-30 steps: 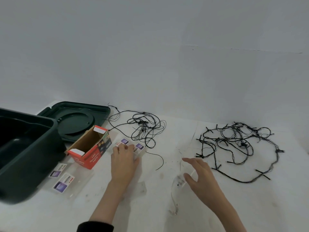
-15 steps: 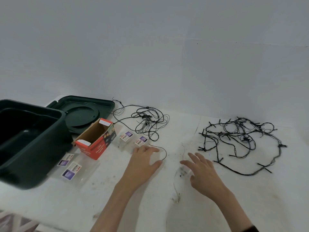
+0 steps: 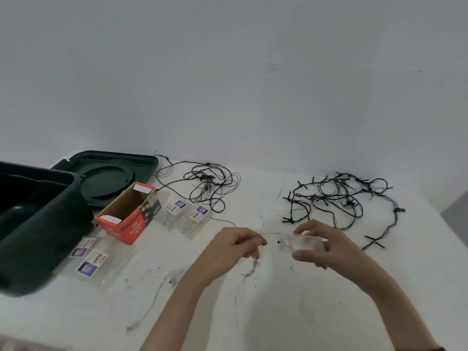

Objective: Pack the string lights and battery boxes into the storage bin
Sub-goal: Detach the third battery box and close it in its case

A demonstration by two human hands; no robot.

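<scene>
the dark green storage bin (image 3: 38,224) stands open at the left edge of the white table (image 3: 278,320), its lid (image 3: 109,171) flat behind it. beside it an open red carton (image 3: 130,219) lies on its side, with 2 clear packets (image 3: 92,259) in front and 2 more packets (image 3: 187,216) to its right. a thin string light tangle (image 3: 207,183) lies behind those. the left hand (image 3: 233,249) pinches a fine wire (image 3: 272,233) with curled fingers. the right hand (image 3: 326,247) grips a clear battery box (image 3: 305,243) between thumb and fingers. a thicker black string (image 3: 342,198) sprawls far right.
</scene>
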